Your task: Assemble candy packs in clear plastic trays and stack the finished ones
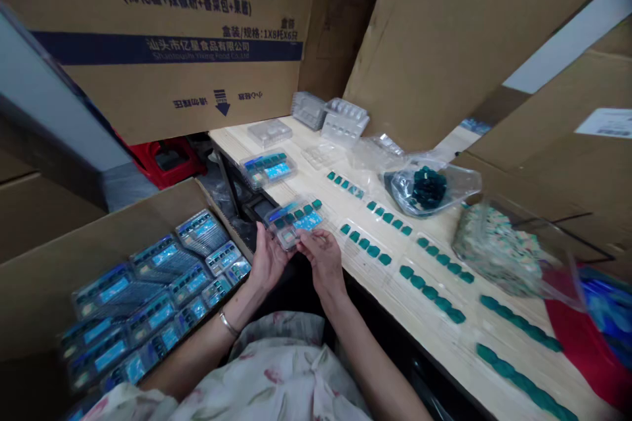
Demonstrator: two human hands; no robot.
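Observation:
My left hand [266,260] and my right hand [323,260] both hold a clear plastic tray [293,223] with a blue label and teal pieces, gripping its near edge above the table's front edge. A similar blue-labelled tray [266,168] lies on the light wooden table [237,141] beyond my hands. To the right, rows of teal pieces in clear trays [427,289] lie on the tabletop. A clear bag of loose teal pieces [427,187] rests farther back. A thin metal bangle [230,324] circles my left wrist.
To the left, an open cardboard box [123,223] holds several stacked blue-labelled packs [148,296]. Stacked clear trays [340,122] stand at the table's far end. A speckled bag [498,250] and red material [577,335] lie right. Large cardboard boxes [162,26] loom overhead.

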